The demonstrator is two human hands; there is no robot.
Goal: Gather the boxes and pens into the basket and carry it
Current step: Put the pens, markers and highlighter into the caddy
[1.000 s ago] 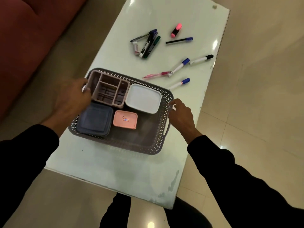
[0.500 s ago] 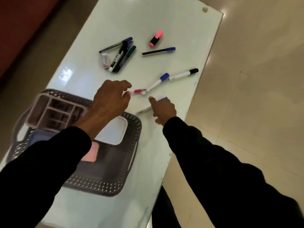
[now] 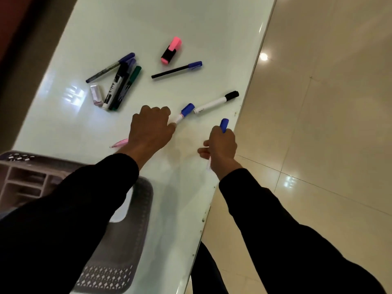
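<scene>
My right hand (image 3: 220, 148) is closed around a white pen with a blue cap (image 3: 223, 124), lifted near the table's right edge. My left hand (image 3: 151, 130) curls over a pink pen (image 3: 119, 143) and the white barrel of a blue-capped marker (image 3: 185, 111); whether it grips them is hidden. A black-capped white marker (image 3: 216, 102), a thin black pen with a blue cap (image 3: 177, 70) and a pink highlighter (image 3: 171, 50) lie further out. A cluster of markers (image 3: 121, 85) and a small eraser (image 3: 96, 95) lie at the left. The grey basket (image 3: 127, 251) sits at the lower left, holding a pink organiser box (image 3: 23, 179) and a white box (image 3: 123, 211).
The pale glossy table (image 3: 169, 22) ends in an edge running down the right side, with tiled floor (image 3: 318, 102) beyond. A dark red sofa (image 3: 12, 28) borders the upper left. My black sleeves cover much of the basket.
My right hand has closed on the nearest blue-capped pen and lifted it. My left hand has moved forward over the pink pen and the blue-capped marker. The view has shifted towards the pens.
</scene>
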